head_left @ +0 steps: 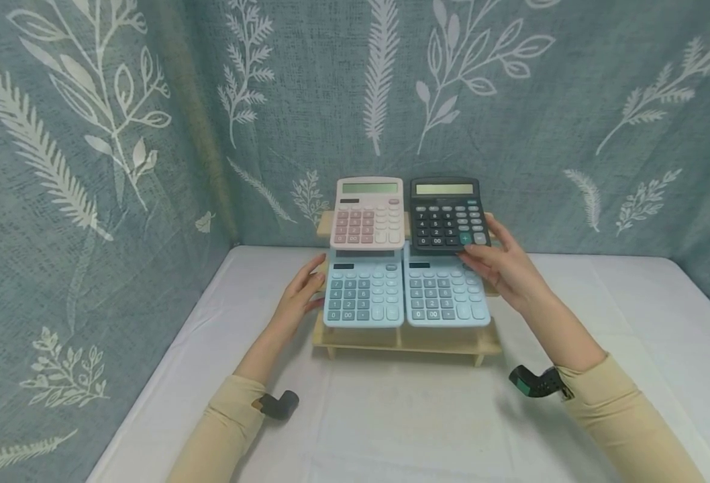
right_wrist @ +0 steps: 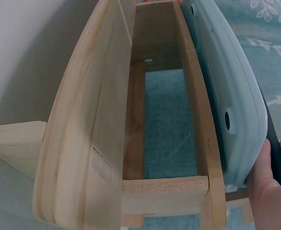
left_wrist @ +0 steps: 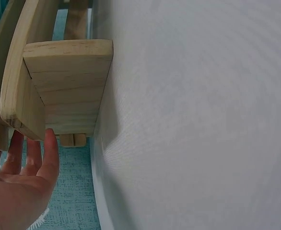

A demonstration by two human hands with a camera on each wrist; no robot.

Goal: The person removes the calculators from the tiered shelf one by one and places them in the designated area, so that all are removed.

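In the head view, a wooden rack (head_left: 355, 341) holds calculators in two tiers. A pink-and-white calculator (head_left: 368, 201) leans at the upper left. Beside it is a black calculator (head_left: 444, 213), its lower right corner pinched by my right hand (head_left: 508, 272), thumb in front. Lower down stand two light-blue calculators, a left one (head_left: 364, 295) and a right one (head_left: 447, 295). My left hand (head_left: 297, 295) is at the rack's left side, and its fingertips (left_wrist: 50, 136) meet the wooden end. The right wrist view shows the right blue calculator (right_wrist: 241, 96) edge-on, close to my right hand (right_wrist: 270, 201).
A white cloth (head_left: 391, 416) covers the table. Behind and to the left hangs a blue-green curtain (head_left: 307, 100) with white leaf patterns. Dark wrist devices sit at both cuffs, one on the left (head_left: 279, 405) and one on the right (head_left: 536, 382).
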